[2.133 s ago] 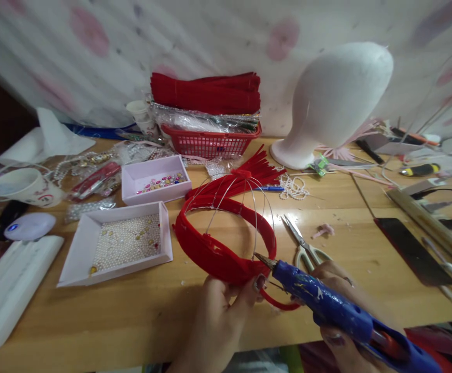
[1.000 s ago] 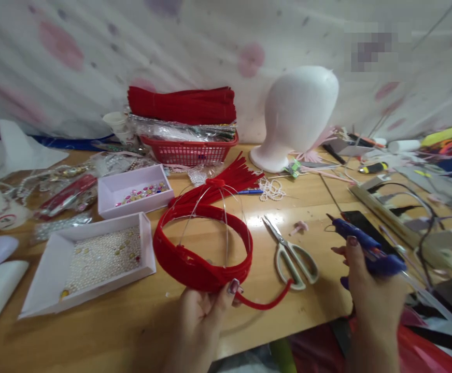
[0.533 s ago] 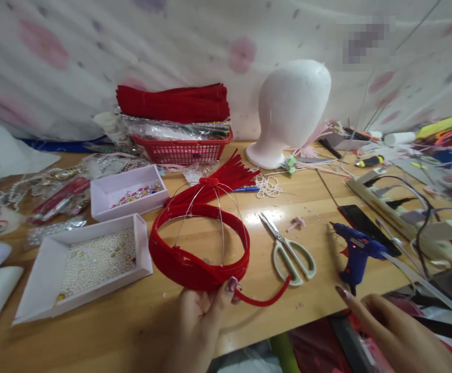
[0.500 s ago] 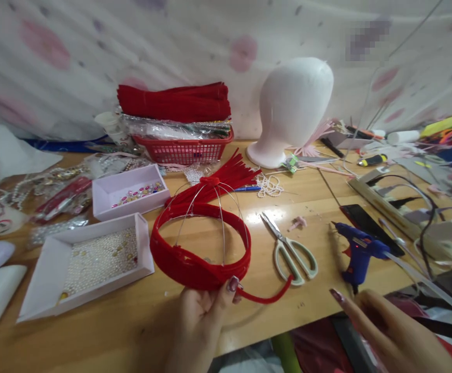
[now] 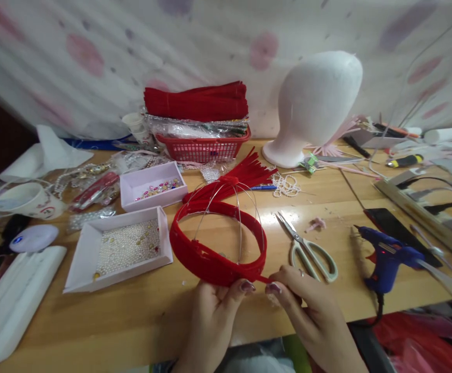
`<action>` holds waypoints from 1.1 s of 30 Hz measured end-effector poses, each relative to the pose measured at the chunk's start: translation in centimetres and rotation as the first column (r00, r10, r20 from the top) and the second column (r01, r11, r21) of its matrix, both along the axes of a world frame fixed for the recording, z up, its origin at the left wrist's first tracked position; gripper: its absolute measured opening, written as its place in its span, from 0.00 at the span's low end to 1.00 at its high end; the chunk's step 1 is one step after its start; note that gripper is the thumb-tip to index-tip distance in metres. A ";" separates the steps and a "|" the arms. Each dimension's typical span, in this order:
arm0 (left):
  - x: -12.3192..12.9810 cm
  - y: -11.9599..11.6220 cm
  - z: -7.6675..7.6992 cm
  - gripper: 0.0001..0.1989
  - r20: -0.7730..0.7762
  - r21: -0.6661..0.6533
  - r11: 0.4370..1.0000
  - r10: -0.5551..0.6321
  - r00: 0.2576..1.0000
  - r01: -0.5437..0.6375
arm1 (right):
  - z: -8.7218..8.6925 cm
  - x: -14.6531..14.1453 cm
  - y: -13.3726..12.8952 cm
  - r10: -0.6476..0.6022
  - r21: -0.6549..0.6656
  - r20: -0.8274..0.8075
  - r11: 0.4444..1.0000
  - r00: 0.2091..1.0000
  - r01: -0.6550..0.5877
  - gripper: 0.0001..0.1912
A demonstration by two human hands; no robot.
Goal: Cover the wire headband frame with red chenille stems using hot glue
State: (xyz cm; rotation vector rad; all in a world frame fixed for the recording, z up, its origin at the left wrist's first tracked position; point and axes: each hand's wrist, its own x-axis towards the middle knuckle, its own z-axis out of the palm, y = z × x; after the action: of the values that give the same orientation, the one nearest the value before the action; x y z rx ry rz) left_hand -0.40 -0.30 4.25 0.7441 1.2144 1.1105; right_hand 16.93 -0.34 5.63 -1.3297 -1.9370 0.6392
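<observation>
My left hand [image 5: 216, 316] grips the lower edge of a red fuzzy headpiece frame [image 5: 198, 264], a wide ring with thin wires arching up to a red knot. Just to the right, my right hand [image 5: 311, 311] pinches a red pipe cleaner [image 5: 263, 279] that runs out from the ring's front edge; its far end is hidden in my fingers. Beyond that hand lie scissors [image 5: 307, 248] with pale green handles, blades slightly apart. A blue glue gun [image 5: 387, 256] with a small red light rests farther right.
Two white boxes hold pearl beads [image 5: 127, 248] and coloured gems [image 5: 158, 190] on the left. Behind the ring lie a bundle of red pipe cleaners [image 5: 245, 173] and a red basket [image 5: 202, 150]. A white foam head [image 5: 319, 98] stands at the back; a power strip [image 5: 412, 207] sits right.
My right hand has come left from beside the glue gun and taken hold of the red pipe cleaner. The left hand still holds the ring. The view has shifted a little left.
</observation>
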 end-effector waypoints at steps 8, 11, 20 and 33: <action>0.1 -0.1 0.4 0.22 0.054 -0.033 0.996 0.082 0.995 -0.080 | 0.6 0.0 2.5 -0.109 -0.041 -0.102 0.994 0.989 0.105 0.19; 0.1 -0.2 0.7 0.23 0.045 -0.023 0.995 0.097 0.994 -0.096 | 0.6 0.4 3.0 -0.140 -0.028 -0.117 0.990 0.983 0.138 0.20; 0.1 -0.2 0.7 0.25 0.038 -0.047 0.992 0.115 0.993 -0.113 | 1.3 1.3 3.2 -0.161 -0.020 -0.090 0.987 0.983 0.160 0.20; -0.2 0.3 0.2 0.26 0.040 -0.014 0.975 0.224 0.974 -0.224 | 1.4 -0.2 3.5 0.122 -0.149 -0.069 0.980 0.990 -0.131 0.24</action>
State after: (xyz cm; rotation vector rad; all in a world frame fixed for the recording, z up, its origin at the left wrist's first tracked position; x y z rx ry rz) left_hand -0.56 0.03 4.49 0.5841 1.2905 1.2980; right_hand 16.74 3.16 7.01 -1.2705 -1.9680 0.8963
